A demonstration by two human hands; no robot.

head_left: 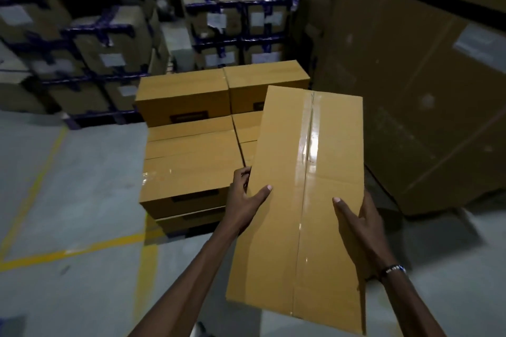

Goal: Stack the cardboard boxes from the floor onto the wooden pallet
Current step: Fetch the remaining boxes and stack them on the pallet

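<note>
both hands clamp the box [304,194] by its long sides: the left hand [246,205] has its thumb over the top face and its fingers curled round the left edge, the right hand [358,224] has its thumb on top and its fingers hidden down the right side. the hold sits in the near half of the box, so the far end juts out unsupported over the stack [191,150]. from here the far end could dip and catch the edge of the stacked boxes, or the glossy tape [308,172] and smooth card could let the grip slide. set down askew, it would overhang the stack's right edge.

the box is long, flat and tan, sealed with clear tape down the middle seam, with a crease across it. it is carried in the air, tilted slightly, above the near right corner of the stack. the pallet under the stack is barely visible. the floor [68,186] is grey with yellow lines.
</note>
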